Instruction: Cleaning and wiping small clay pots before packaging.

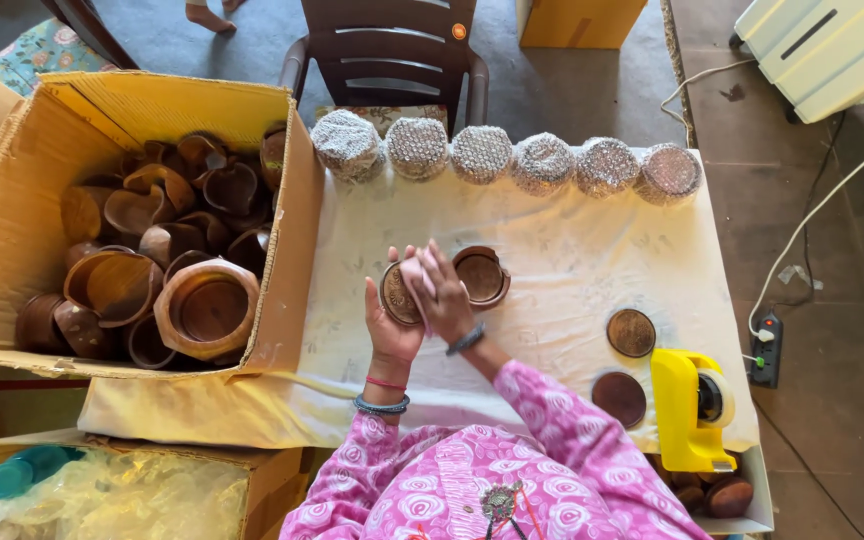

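My left hand holds a small round wooden lid upright over the middle of the table. My right hand presses a pale pink cloth against the lid's face. Right beside my hands, a small brown wooden bowl sits on the white tablecloth. Two round wooden lids lie flat at the right, one lighter and one darker.
A large cardboard box of several wooden bowls stands at the left. Several bubble-wrapped bundles line the table's far edge. A yellow tape dispenser sits at the right front. A dark chair stands behind the table; a power strip lies on the floor.
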